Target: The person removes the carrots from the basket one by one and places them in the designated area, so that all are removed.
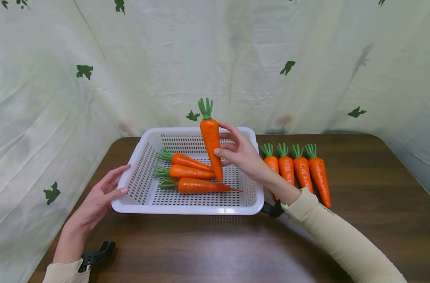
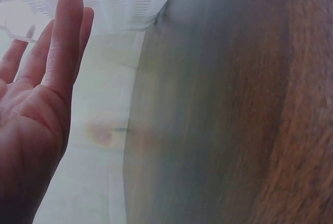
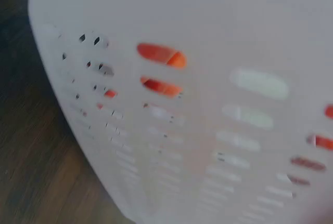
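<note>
The right hand [image 1: 240, 155] pinches one carrot [image 1: 209, 135] above the white basket [image 1: 186, 210]; the left hand [image 1: 99, 199], fingers straight, touches the basket's left side.

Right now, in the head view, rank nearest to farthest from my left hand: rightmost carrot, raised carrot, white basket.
1. White basket: left end at your left hand.
2. Raised carrot: over the basket, in your right hand.
3. Rightmost carrot: on the table, right of the basket.
</note>
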{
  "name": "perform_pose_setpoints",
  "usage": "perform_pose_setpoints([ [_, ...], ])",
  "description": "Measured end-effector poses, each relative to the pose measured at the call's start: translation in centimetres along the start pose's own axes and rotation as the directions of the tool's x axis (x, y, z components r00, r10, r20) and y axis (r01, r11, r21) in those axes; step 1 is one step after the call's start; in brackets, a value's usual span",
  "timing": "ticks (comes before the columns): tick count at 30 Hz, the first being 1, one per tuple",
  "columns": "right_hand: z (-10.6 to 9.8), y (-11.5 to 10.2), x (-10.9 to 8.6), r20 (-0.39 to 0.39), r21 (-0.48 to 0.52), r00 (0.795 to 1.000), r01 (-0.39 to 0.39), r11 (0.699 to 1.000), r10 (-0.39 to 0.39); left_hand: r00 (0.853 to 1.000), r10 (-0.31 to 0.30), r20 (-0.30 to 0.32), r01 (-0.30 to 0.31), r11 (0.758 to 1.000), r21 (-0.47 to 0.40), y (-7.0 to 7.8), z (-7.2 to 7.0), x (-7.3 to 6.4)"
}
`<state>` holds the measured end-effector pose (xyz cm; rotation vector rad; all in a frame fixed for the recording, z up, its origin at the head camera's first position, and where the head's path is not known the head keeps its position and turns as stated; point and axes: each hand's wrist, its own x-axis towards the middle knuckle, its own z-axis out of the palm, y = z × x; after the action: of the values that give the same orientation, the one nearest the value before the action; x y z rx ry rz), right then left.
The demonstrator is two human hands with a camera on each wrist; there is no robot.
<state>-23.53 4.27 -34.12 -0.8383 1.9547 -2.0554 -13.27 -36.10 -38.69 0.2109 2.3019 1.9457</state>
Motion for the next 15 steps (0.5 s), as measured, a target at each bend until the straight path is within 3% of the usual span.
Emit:
perform_pose_setpoints([
  [10,-0.9,-0.6,-1.6,-0.139,-0.032,0.989,-0.049,0.998,0.044,1.0,0.011,-0.003,-0.011,1.0,0.018,-0.2,-0.1,0.0],
  [15,-1.6,-0.8,-2.2,-0.157,-0.027,0.986,-0.061,0.998,0.056,1.0,0.009,-0.002,-0.009,1.0,0.012,-0.1,-0.1,0.1],
])
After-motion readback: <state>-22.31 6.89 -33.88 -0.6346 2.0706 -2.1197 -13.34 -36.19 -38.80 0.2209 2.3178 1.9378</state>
